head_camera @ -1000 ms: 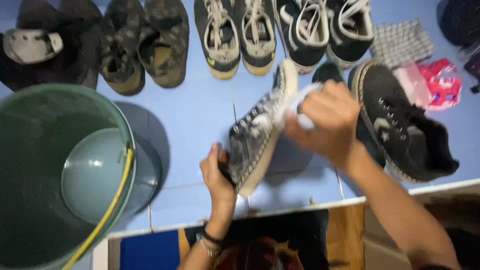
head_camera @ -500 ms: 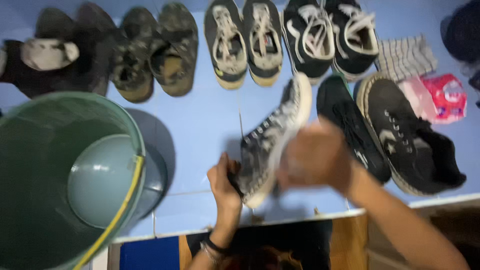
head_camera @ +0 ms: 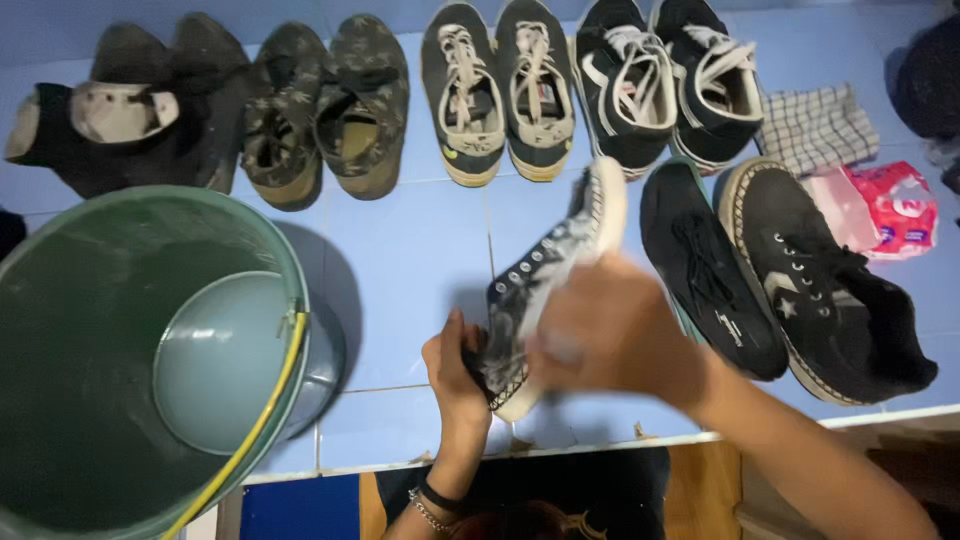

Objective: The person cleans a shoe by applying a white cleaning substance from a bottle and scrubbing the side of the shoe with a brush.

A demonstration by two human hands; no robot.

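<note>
My left hand (head_camera: 455, 365) grips the heel end of a black lace-up sneaker (head_camera: 560, 250) smeared with pale foam, held tilted above the blue tiled floor (head_camera: 420, 260). My right hand (head_camera: 610, 335) is blurred and pressed against the sneaker's side near the sole. Its fingers are curled around a small white object that is mostly hidden. Two black shoes, one slim (head_camera: 700, 270) and one with a pale stitched sole (head_camera: 820, 280), lie just right of my right hand.
A large green bucket (head_camera: 290, 290) holding a pale basin stands at the left. Along the back sit several pairs of shoes, among them camouflage ones (head_camera: 330, 100) and black-and-white sneakers (head_camera: 660, 75). A checked cloth (head_camera: 815, 125) and a pink packet (head_camera: 890, 210) lie at right.
My right hand has slid down the sneaker from its toe end toward the heel. The view has shifted slightly, and my left hand keeps its grip.
</note>
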